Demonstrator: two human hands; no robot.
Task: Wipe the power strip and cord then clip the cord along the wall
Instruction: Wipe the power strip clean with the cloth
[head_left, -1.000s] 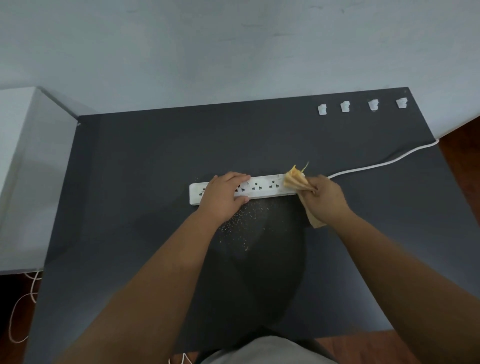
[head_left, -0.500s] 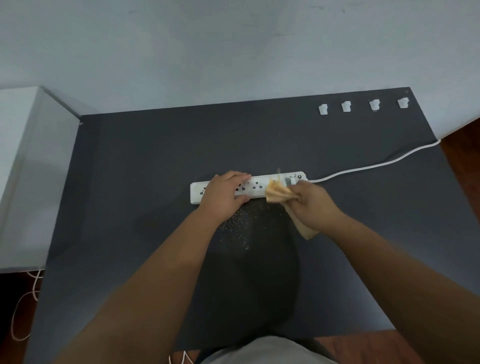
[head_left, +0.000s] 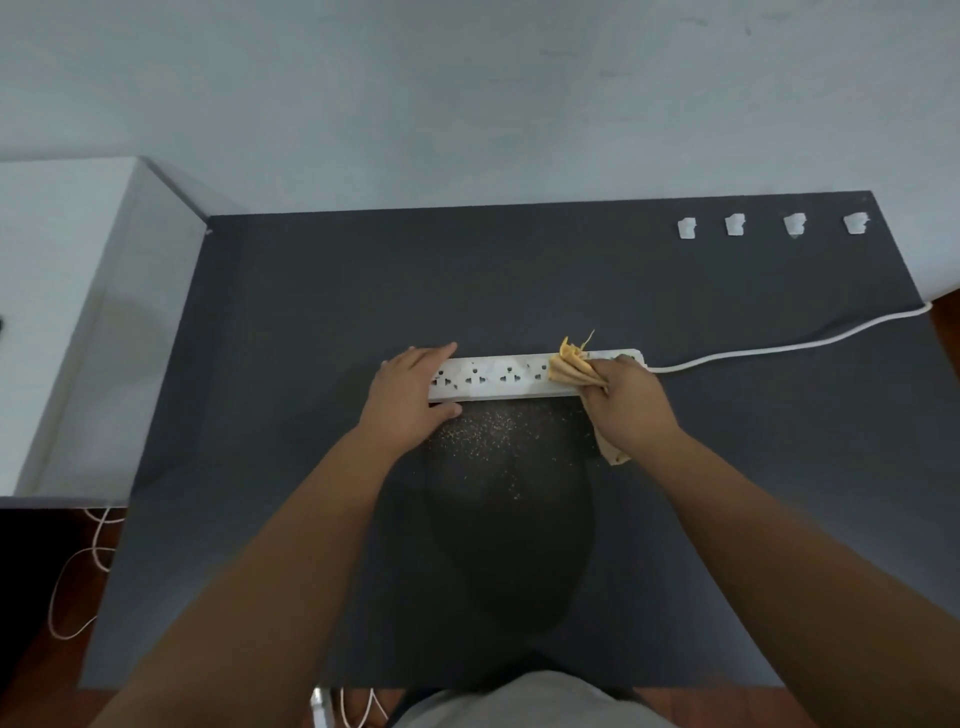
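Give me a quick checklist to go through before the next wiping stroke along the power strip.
1. Left hand steadies the power strip: ok.
2. Right hand grips the yellow cloth: ok.
3. Cloth rests on the strip's cord end: ok.
4. Cord wiped: cannot tell.
5. Four cable clips wait near the table's back edge, cord not yet in them: not ok.
6. Crumbs litter the table: not ok.

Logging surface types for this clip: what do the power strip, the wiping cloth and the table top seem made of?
Power strip: likely smooth white moulded plastic. Cloth: soft tan-yellow fabric, bunching into folds with a loose thread. Table: matte dark grey, no glare; material unclear, perhaps laminate.
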